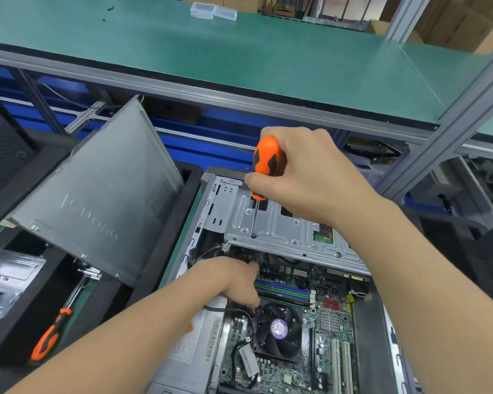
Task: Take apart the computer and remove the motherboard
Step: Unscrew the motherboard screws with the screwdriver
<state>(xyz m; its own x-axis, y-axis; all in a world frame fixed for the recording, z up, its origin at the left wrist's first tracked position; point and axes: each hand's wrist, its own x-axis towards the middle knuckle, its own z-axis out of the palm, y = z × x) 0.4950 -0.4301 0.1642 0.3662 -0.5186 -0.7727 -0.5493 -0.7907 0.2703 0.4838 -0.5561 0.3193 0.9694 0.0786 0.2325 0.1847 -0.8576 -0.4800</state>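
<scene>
The open computer case [367,331] lies on its side at the lower centre. Inside it I see the green motherboard [330,322] with a black CPU fan [278,329] and blue and green memory sticks [282,290]. A silver metal drive cage [285,234] spans the case above the board. My right hand [308,174] grips an orange and black screwdriver [265,157] held upright, its tip on a screw in the cage. My left hand [231,277] reaches into the case under the cage edge, beside the memory sticks; its fingertips are hidden.
The removed grey side panel [97,200] leans at the left. A second orange screwdriver [52,334] lies on the bench at the lower left, near a silver metal bracket [6,280]. A green shelf [239,58] with clear plastic boxes [212,10] runs overhead. The silver power supply [191,345] sits under my left forearm.
</scene>
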